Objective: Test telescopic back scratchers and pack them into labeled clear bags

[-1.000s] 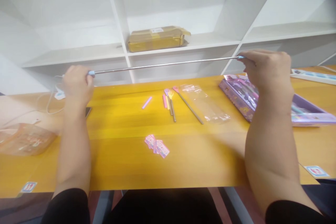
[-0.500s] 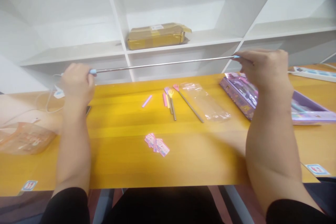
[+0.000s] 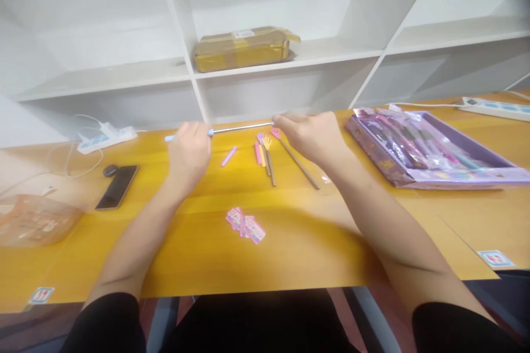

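Note:
My left hand (image 3: 188, 151) is closed on the light-blue handle end of a thin telescopic metal rod (image 3: 242, 128). My right hand (image 3: 308, 135) grips the rod's other end, fingers curled over it. The rod is short now and hovers low over the far part of the yellow table (image 3: 290, 242). Just below it lie several small rake-headed scratchers (image 3: 269, 162) with pink and yellow heads, a longer one (image 3: 298, 162) beside my right hand, and a lilac stick (image 3: 229, 156).
A purple box (image 3: 430, 149) of packaged sets sits at the right. Pink labels (image 3: 246, 226) lie mid-table. A phone (image 3: 111, 186), a power strip (image 3: 105, 138) and a clear bag (image 3: 35, 218) are at the left. White shelves with a brown parcel (image 3: 242, 47) stand behind.
Both hands came down and together, and the rod between them collapsed from a long span to a short length. The view shifted slightly, uncovering the phone and power strip.

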{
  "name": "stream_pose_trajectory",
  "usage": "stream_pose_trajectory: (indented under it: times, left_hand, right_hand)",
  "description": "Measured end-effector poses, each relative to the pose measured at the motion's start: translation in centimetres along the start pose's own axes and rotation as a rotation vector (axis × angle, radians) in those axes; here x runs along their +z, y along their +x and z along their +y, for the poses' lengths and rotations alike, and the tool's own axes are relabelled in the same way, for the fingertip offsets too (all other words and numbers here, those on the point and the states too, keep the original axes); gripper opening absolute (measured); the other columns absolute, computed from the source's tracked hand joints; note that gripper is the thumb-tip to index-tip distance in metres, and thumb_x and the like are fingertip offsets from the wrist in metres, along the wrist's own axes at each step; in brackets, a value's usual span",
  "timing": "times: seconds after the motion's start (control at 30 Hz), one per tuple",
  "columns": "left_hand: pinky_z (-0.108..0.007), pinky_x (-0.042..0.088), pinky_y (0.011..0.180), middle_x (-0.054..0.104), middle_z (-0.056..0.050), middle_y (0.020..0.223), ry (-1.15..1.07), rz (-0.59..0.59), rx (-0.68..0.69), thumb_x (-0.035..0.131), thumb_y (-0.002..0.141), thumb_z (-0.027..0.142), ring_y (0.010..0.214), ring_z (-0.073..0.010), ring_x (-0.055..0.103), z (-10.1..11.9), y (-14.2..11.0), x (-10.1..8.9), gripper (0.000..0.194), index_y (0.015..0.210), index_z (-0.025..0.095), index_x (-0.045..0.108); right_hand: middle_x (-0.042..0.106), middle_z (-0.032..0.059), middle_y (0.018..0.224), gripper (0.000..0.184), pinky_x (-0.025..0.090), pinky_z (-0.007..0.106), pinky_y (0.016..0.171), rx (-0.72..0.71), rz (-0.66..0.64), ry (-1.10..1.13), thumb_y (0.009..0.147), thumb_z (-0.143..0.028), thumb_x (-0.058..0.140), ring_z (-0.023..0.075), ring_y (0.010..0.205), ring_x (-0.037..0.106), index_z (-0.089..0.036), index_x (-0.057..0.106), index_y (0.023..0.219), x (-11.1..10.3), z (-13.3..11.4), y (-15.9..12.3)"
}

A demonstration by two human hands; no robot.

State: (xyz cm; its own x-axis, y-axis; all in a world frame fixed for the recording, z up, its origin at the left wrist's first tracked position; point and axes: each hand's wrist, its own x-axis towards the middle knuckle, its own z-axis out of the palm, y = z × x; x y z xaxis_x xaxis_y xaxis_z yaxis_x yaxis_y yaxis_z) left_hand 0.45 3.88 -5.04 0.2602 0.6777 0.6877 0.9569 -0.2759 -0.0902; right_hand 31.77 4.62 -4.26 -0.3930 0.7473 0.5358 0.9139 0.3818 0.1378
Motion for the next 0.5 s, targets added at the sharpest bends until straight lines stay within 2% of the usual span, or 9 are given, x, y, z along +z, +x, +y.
stream_pose_trajectory:
  times: [0.17,0.3,0.5]
  left_hand:
    - [-0.041,0.042,0.074,0.076,-0.011,0.093,-0.044,-0.024,0.039,0.044,0.104,0.008,0.089,-0.0286,0.062,2.1,-0.8,0.1,0.029,0.093,0.022,0.068]
    - [-0.043,0.043,0.075,0.076,-0.012,0.091,-0.027,-0.065,0.108,0.042,0.108,0.011,0.086,-0.0289,0.063,3.4,-1.4,0.6,0.034,0.092,0.021,0.07]
    - [-0.041,0.045,0.077,0.077,-0.012,0.094,-0.037,-0.152,0.138,0.046,0.105,0.01,0.09,-0.029,0.065,2.8,-1.0,1.1,0.029,0.096,0.02,0.071]
  right_hand:
    - [0.078,0.0039,0.099,0.047,0.015,0.035,0.061,-0.075,-0.018,-0.029,0.11,-0.011,0.036,0.0138,0.06,0.033,-0.025,0.08,0.116,-0.7,-3.0,-0.5]
    - [0.074,0.0047,0.091,0.048,0.015,0.036,0.06,-0.146,-0.103,0.006,0.109,-0.008,0.032,0.0142,0.059,0.02,-0.021,0.078,0.104,-0.8,-5.6,-0.6]
    - [0.073,0.0034,0.095,0.046,0.016,0.036,0.063,-0.136,-0.194,0.032,0.109,-0.007,0.034,0.0156,0.061,0.019,-0.023,0.077,0.105,-0.4,-5.8,0.0]
